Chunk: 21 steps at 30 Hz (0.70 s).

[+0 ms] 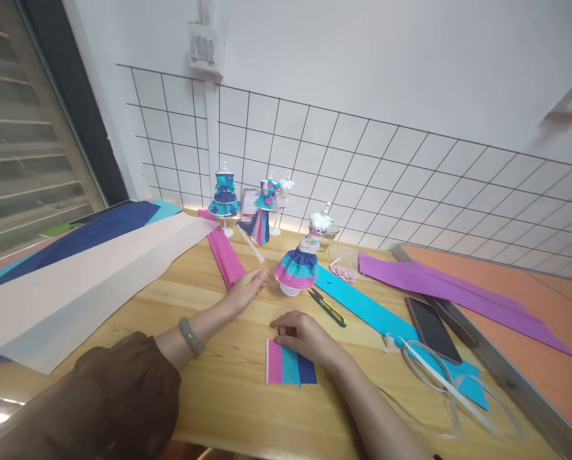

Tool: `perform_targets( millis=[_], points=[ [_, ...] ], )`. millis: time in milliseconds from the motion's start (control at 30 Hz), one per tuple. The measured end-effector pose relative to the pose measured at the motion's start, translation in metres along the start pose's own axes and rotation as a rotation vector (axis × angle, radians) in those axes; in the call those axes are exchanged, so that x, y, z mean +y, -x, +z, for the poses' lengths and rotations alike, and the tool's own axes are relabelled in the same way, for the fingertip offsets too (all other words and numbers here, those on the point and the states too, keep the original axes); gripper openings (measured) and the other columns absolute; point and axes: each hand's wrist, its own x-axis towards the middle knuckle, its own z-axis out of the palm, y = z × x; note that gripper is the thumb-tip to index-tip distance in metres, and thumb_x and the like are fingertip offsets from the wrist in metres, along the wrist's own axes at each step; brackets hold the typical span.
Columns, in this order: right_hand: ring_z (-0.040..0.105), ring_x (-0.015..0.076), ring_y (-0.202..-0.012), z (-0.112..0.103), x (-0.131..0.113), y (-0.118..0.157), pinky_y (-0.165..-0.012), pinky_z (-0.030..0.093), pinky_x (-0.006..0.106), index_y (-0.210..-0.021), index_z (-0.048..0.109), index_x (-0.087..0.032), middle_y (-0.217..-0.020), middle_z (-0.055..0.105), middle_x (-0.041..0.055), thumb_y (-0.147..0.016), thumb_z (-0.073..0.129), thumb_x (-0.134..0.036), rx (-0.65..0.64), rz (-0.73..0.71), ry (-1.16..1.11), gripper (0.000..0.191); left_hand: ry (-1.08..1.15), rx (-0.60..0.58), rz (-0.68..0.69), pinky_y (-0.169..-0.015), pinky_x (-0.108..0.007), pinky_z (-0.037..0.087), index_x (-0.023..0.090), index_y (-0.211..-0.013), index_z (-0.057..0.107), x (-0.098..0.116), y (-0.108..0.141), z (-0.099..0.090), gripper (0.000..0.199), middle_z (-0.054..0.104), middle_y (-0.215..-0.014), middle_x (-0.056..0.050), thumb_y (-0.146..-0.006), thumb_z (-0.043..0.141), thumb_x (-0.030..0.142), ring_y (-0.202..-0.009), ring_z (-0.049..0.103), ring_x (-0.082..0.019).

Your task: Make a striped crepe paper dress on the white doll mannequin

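Under the thumb of your right hand (305, 337) lies the striped fabric piece (290, 369), flat on the wooden table (228, 409). Those fingers are partly curled with a small gap inside, the thumb touching the cloth's upper edge; you cannot tell from here whether they pinch it. Your left hand (248, 289), farther forward, has its fingers loosely bent and close together; nothing shows in them, though something fine could be hidden.

The piece should feel light and soft, limp enough to fold or skew if dragged by one corner, and unlikely to break. Take it by two opposite edges, keeping the seams flat. It is roughly rectangular, in matte bands of pink, turquoise and navy with a narrow white edge.

Just beyond your left fingertips, the white dress form (309, 243) wears a gathered, flared skirt (296, 268) in similar colours. Ahead of your right fingers lie slim, pointed thread snips (329, 308), stiff and sharp-looking.
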Motion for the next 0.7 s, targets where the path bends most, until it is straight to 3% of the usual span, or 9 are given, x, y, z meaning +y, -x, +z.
perform_targets(
  millis=[233,333,433,700],
  points=[
    [0.059,0.0175,-0.069,0.002,-0.002,0.0,-0.068,0.044,0.03,-0.079,0.071,-0.021,-0.07,0.066,0.0037,-0.078,0.062,-0.022,-0.029,-0.039,0.014,0.01,0.139,-0.053,-0.11,-0.062,-0.028,0.048,0.016,-0.078,0.057,-0.006,0.017,0.01,0.038,0.06,-0.076,-0.003,-0.076,0.058,0.054,-0.065,0.057,-0.013],
    [0.059,0.018,-0.072,0.002,-0.001,0.0,-0.069,0.044,0.03,-0.077,0.07,-0.021,-0.074,0.067,0.0045,-0.078,0.062,-0.023,-0.026,-0.022,-0.047,0.009,0.267,-0.13,-0.197,-0.075,-0.033,0.052,0.015,-0.085,0.058,-0.001,0.02,0.016,0.033,0.065,-0.085,-0.009,-0.077,0.061,0.048,-0.075,0.063,-0.016],
    [0.058,0.0179,-0.073,-0.002,0.0,0.0,-0.065,0.044,0.029,-0.08,0.07,-0.02,-0.084,0.066,0.006,-0.078,0.063,-0.029,0.015,0.087,-0.148,0.011,0.586,-0.232,-0.293,-0.089,-0.035,0.049,0.013,-0.088,0.06,0.002,0.019,0.024,0.026,0.066,-0.097,-0.013,-0.078,0.065,0.036,-0.088,0.065,-0.018],
    [0.048,0.0121,-0.063,-0.018,0.008,0.0,-0.059,0.037,0.025,-0.079,0.065,-0.015,-0.071,0.057,0.0011,-0.079,0.061,-0.044,0.201,0.235,-0.38,0.029,0.876,-0.239,-0.389,-0.092,-0.04,0.047,0.01,-0.091,0.057,-0.009,-0.002,0.045,0.014,0.069,-0.091,-0.014,-0.081,0.061,0.02,-0.091,0.067,-0.022]
  ],
)
